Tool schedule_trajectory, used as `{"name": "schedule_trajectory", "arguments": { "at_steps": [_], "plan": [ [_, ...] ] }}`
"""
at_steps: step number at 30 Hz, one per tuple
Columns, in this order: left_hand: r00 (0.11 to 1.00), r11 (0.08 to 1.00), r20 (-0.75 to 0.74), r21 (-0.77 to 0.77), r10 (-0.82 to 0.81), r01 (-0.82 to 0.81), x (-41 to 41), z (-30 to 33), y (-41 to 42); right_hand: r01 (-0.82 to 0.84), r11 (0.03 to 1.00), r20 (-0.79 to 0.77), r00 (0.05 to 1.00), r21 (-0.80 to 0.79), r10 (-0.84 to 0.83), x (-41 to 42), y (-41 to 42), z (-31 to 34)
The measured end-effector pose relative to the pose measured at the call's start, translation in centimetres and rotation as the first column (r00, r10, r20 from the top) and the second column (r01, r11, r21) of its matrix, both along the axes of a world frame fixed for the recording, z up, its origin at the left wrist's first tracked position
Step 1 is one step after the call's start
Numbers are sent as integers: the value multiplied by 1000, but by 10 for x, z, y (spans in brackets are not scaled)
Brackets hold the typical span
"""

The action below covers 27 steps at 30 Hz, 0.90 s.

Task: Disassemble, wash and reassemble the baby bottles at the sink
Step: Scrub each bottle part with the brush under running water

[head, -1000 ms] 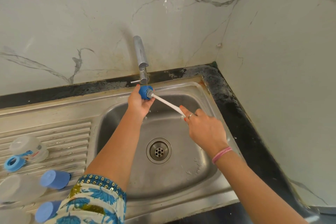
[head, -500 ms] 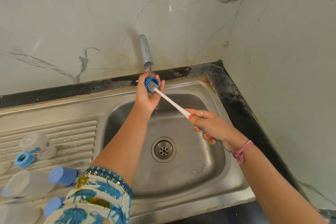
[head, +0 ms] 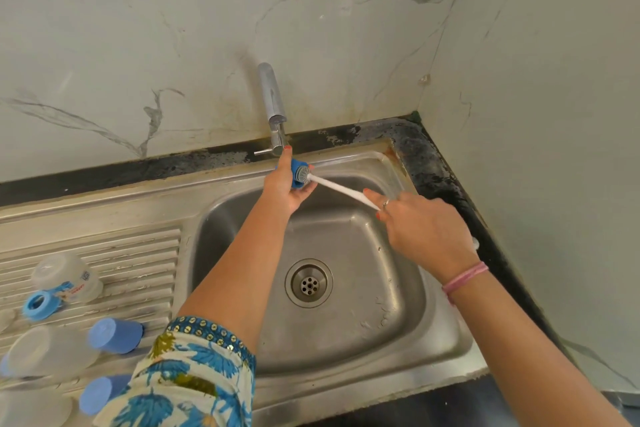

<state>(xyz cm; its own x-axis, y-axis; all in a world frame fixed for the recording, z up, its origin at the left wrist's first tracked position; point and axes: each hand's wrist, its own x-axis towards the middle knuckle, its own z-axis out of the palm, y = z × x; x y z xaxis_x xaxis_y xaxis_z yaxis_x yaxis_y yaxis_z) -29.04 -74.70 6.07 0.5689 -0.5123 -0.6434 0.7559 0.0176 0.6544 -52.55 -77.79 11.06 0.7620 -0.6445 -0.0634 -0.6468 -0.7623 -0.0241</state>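
Under the tap, over the back of the steel sink, my left hand grips a small blue bottle part. A grey brush head sits in its opening. My right hand holds the white brush handle, which slants down to the right from the blue part. On the drainboard at left lie a clear bottle with print, a blue ring, a clear bottle with a blue cap and another blue cap.
The marble wall rises behind and to the right of the sink. A black counter edge runs along the back and right side. The drain sits in the middle of the basin. My patterned sleeve covers the sink's front left rim.
My right hand has turned over on the handle, knuckles now up, and shifted a little toward the sink's right side. My left hand keeps the blue part under the tap.
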Motion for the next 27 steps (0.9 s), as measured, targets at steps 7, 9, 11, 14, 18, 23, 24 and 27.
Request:
{"name": "schedule_trajectory", "arguments": {
  "at_steps": [7, 9, 11, 14, 18, 23, 24, 27],
  "plan": [
    [997, 1000, 69, 9, -29, 29, 17, 12, 3, -4, 995, 117, 993, 103, -8, 7, 15, -16],
    [999, 999, 33, -36, 22, -21, 25, 16, 6, -49, 978, 190, 982, 203, 9, 9, 20, -15],
    [1000, 999, 23, -37, 4, -3, 26, 18, 10, -42, 978, 249, 968, 203, -10, 9, 17, -16],
    [996, 998, 62, -1, -57, 57, 19, 16, 13, -8, 963, 262, 963, 271, -66, 10, 18, -17],
    [1000, 998, 16, -59, 5, -4, 23, 13, 16, -57, 941, 299, 953, 334, -48, 9, 18, -12],
    [998, 997, 21, -57, -55, 56, 21, 13, 12, -22, 942, 282, 956, 335, -77, 3, 14, -12],
    [999, 997, 7, -67, -46, 47, 19, 13, 12, -32, 936, 297, 952, 351, -79, 2, 13, -11],
    [998, 996, 2, -68, -60, 60, 16, 11, 11, -8, 932, 294, 950, 363, -106, -5, 4, -9]
  ]
}}
